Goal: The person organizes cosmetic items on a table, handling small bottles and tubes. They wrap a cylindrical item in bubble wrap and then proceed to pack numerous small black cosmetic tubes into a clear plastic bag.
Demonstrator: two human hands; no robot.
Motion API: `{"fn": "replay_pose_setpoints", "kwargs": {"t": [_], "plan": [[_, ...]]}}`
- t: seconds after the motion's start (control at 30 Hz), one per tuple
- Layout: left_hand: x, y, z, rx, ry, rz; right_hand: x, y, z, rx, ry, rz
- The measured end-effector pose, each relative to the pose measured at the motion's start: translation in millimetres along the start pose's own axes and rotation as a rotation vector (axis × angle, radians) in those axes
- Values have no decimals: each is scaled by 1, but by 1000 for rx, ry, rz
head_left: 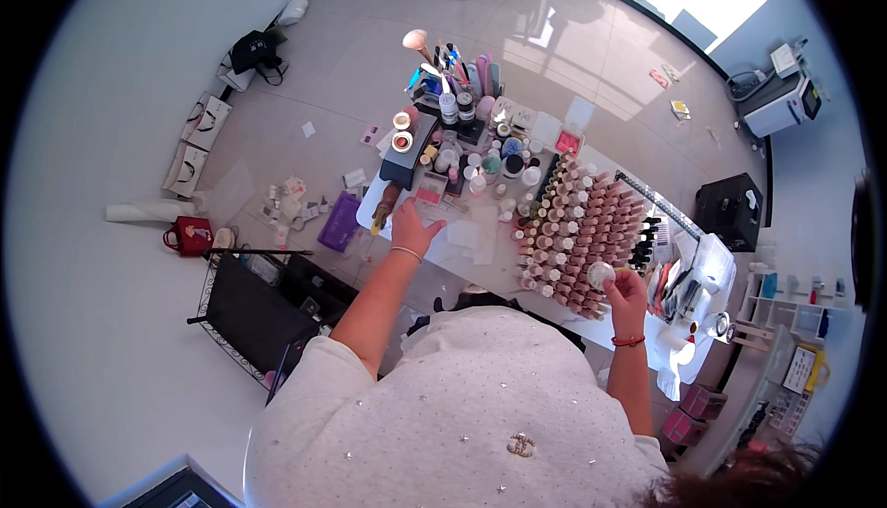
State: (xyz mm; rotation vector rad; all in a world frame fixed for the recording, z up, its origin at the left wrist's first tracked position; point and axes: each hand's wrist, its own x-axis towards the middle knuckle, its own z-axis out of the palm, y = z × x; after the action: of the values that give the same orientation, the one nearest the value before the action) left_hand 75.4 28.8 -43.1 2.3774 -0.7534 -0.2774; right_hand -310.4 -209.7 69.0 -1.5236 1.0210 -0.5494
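R hand (626, 294) clamped on round whitish item (601, 275), nr bottle rows (591, 226); L hand (412, 228) spread, thumb out, over worktop (506, 273).

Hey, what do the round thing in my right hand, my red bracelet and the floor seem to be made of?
Round thing in your right hand: probably plastic, possibly glass; pale, with a slight shine.
Red bracelet: likely cord or thread, from its thin, soft-looking band; small beads are possible.
Floor: probably polished tile, given the straight seams and bright reflections.
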Motion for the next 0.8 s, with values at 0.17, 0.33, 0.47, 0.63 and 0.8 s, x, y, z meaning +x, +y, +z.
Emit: {"fn": "replay_pose_setpoints", "kwargs": {"t": [0.17, 0.33, 0.47, 0.63, 0.8], "plan": [[0, -10, 6, 39, -52, -69, 3, 4, 3, -1, -7, -7], [-5, -21, -2, 59, -69, -89, 2, 5, 3, 24, 0, -3], [-8, -25, -9, 57, -99, -46, -1, 8, 0, 21, -13, 16], [-8, -14, -17, 14, -116, -21, -4, 14, -4, 26, -10, 27], [-5, -17, -16, 80, -162, -58, -6, 11, -4, 16, -17, 18]]}}
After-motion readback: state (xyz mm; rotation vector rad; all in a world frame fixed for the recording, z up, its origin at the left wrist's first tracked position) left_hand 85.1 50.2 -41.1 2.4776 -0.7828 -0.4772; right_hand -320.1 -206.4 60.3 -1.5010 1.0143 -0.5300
